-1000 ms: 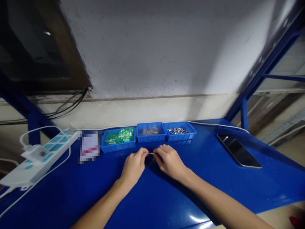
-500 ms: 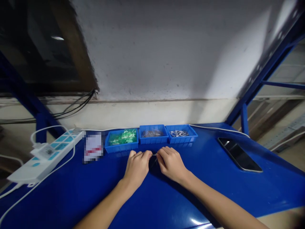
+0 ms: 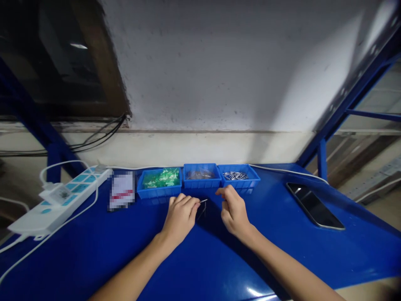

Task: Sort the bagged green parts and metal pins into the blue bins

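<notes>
My left hand (image 3: 181, 215) pinches a thin, shiny metal pin (image 3: 203, 201) between thumb and fingertips, its free end pointing right. Most of the pin is hidden by the fingers, so its exact kind cannot be told. My right hand (image 3: 233, 210) hovers to the right of the pin, apart from it; the index finger reaches out and the thumb sits away from it, with nothing visible between them. Just beyond the hands stands a blue bin of metal pins (image 3: 235, 175). Left of it are a blue bin with small clear bags (image 3: 202, 174) and a blue bin of green pieces (image 3: 160, 180).
A white power strip (image 3: 59, 205) with a plug and cables lies at the left, beside a blurred-out card (image 3: 122, 190). On the right rests a black phone (image 3: 315, 205). Blue frame posts and a wall border the blue tabletop (image 3: 194, 267).
My right hand has let go of the pin's right end and moved right. My left hand stays nearly in place, still pinching the pin.
</notes>
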### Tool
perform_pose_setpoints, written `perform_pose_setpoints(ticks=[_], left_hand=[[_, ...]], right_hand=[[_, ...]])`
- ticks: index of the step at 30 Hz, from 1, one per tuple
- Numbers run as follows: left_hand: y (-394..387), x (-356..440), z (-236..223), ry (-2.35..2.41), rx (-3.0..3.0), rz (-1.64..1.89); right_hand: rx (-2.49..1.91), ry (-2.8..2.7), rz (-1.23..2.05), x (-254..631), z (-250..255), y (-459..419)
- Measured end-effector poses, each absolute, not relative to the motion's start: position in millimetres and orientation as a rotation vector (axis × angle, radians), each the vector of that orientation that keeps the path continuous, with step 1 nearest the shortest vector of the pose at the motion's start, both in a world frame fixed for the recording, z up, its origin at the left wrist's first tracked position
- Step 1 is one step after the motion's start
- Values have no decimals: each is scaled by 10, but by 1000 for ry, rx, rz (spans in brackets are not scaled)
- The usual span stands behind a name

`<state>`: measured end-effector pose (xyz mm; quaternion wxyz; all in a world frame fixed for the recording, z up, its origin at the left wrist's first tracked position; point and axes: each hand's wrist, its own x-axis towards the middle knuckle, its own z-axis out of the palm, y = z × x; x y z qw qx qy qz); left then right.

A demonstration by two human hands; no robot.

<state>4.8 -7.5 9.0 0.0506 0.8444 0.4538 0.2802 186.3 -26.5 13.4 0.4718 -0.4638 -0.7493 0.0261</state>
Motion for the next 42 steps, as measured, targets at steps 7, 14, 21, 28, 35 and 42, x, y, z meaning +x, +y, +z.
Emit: perform_pose_setpoints(ticks=[7, 14, 21, 28, 35, 42], left_hand=[[-52, 43, 56, 1245, 2542, 900], [-16, 30, 33, 1189, 2528, 984], [-23, 44, 33, 1105, 2459, 1166], [-3, 18, 14, 1179, 2399, 1118], [11, -4, 20, 1211, 2329, 1049], [-18, 18, 29, 1221, 2269, 1099]], right_hand=[[-1122, -2026, 109, 1781, 139, -236], [-1151, -2137, 29, 1802, 151, -211], [-1192, -2112, 27, 1833, 167, -187], [-1128, -2119, 102, 1828, 188, -230], [-1100, -2150, 158, 1810, 135, -212], [-1160, -2130, 110, 1813, 113, -190]])
